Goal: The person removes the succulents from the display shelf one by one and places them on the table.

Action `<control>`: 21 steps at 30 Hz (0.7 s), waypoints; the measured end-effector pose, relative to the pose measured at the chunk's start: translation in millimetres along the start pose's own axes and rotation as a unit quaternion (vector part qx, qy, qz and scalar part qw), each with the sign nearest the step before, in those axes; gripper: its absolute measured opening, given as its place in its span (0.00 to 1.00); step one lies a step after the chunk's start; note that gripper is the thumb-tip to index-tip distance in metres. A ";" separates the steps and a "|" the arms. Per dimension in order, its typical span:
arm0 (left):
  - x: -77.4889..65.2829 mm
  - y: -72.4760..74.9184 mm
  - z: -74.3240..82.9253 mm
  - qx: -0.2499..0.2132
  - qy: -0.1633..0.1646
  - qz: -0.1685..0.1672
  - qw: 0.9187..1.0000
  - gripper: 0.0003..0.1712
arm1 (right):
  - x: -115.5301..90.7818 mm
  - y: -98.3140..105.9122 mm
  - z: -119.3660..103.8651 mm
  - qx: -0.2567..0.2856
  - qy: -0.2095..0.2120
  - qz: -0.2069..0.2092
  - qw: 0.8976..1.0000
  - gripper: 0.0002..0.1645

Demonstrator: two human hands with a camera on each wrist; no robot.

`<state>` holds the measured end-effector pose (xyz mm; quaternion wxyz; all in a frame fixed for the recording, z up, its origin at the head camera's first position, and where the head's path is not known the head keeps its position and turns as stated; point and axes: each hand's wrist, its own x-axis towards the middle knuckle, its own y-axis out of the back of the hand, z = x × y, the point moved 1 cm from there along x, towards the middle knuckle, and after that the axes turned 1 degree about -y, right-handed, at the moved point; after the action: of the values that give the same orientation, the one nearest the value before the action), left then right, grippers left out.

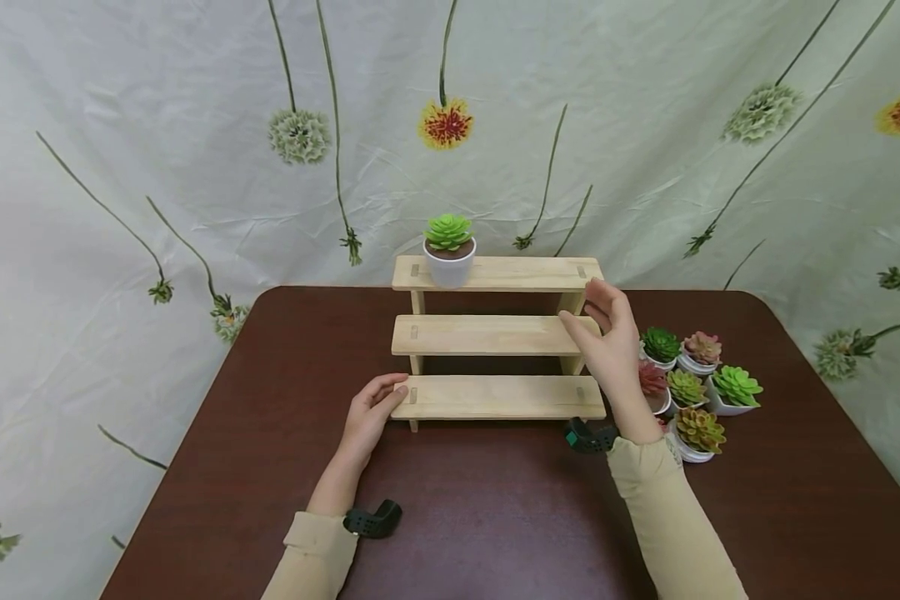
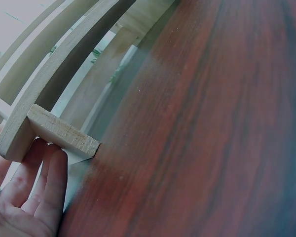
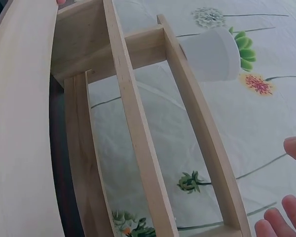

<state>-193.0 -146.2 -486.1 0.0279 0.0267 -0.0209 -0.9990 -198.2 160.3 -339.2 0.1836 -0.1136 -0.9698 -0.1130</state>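
A three-tier wooden display stand stands on the table, its shelves stepping up toward the back. On the left of its top shelf sits a bright green succulent in a white pot. My left hand grips the left end of the lowest shelf, thumb over the top; the left wrist view shows its fingers beneath the board beside the leg. By the right ends of the upper two shelves is my right hand, thumb and fingers apart. Nothing lies between its fingers in the right wrist view.
Several potted succulents, green and reddish, cluster on the table right of the stand, next to my right forearm. A white cloth printed with flowers hangs behind the dark brown table. Black bands circle both wrists.
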 end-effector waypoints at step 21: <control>0.2 1.3 -1.0 0.007 -0.003 0.002 1.000 0.18 | 16.9 -36.8 -3.5 0.025 0.027 -0.023 0.999 0.34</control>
<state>-193.1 -147.6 -487.1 0.0293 0.0236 -0.0283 -0.9989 -222.0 127.5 -336.2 0.2099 -0.0841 -0.9693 -0.0962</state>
